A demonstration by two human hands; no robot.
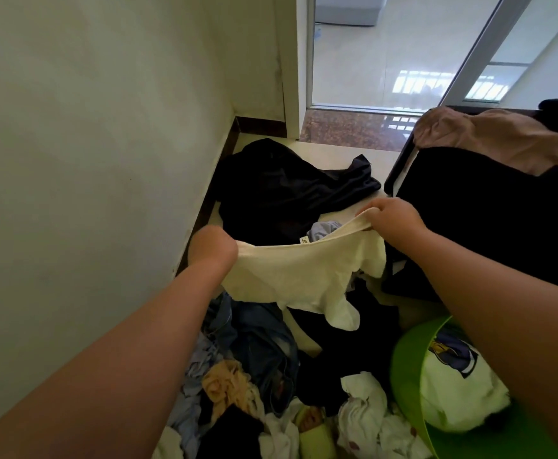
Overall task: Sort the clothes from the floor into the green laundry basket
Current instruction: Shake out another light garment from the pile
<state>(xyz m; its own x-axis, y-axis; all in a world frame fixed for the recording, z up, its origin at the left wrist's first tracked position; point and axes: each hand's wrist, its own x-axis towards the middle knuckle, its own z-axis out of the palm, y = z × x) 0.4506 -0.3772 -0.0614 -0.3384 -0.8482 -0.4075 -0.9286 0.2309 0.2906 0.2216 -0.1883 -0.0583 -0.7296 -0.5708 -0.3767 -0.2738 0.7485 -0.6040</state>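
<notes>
A cream-white garment (291, 276) hangs stretched between both hands above the clothes pile. My left hand (211, 246) grips its left edge and my right hand (393, 220) grips its ribbed upper edge, a little higher and farther out. The green laundry basket (403, 366) sits at the lower right under my right forearm, with a white garment bearing a dark print (453, 379) inside. Below the held garment, a pile of clothes (254, 376) covers the floor: denim, light blue, tan, white and black pieces.
A wall runs along the left. A dark garment (284, 190) lies on the floor farther ahead. At the right stands a black piece of furniture (489, 220) with a pinkish cloth (489, 137) on top. A doorway with a glass door (387, 54) opens beyond.
</notes>
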